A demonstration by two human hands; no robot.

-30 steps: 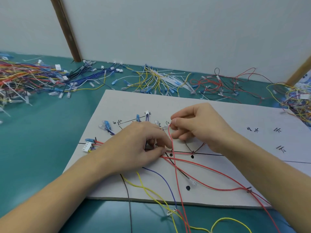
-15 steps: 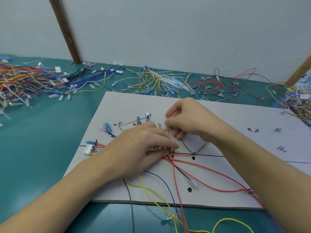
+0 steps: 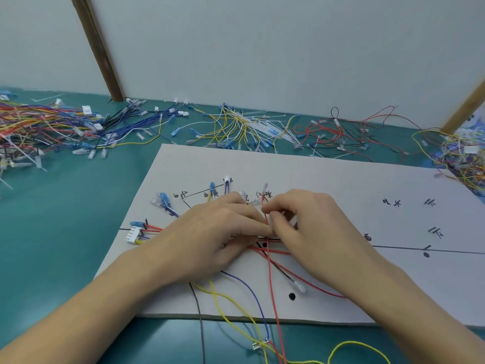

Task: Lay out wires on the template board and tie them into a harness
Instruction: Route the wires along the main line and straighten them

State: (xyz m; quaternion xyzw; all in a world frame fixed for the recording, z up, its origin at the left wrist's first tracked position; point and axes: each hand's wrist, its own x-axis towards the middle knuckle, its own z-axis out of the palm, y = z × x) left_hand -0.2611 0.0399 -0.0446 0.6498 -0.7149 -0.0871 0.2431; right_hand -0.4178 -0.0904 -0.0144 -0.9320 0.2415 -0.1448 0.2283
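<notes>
1. The red wire (image 3: 270, 269) runs up the template board (image 3: 341, 185) from its near edge to your fingers, its clear-tipped end (image 3: 265, 185) lying just beyond them beside handwritten marks.
2. Your right hand (image 3: 309, 232) has its grip closed on that red wire, thumb and forefinger pinching it just above the drawn black line (image 3: 446, 250).
3. Your left hand (image 3: 210, 237) lies palm down on the board with fingers bent, their tips pressing the gathered wires at the junction, touching your right fingertips.
4. A white connector (image 3: 132, 234) with red, blue and yellow leads lies at the board's left edge, just beside your left wrist.
5. Blue terminals (image 3: 163, 199) rest at the ends of the drawn branches above your left hand.
6. Yellow (image 3: 223, 308), blue (image 3: 252, 290) and black (image 3: 199, 316) wires trail off the near edge onto the green table (image 3: 65, 232).
7. Loose wire bundles (image 3: 47, 127) and white cable ties (image 3: 262, 127) are spread along the table by the wall.
</notes>
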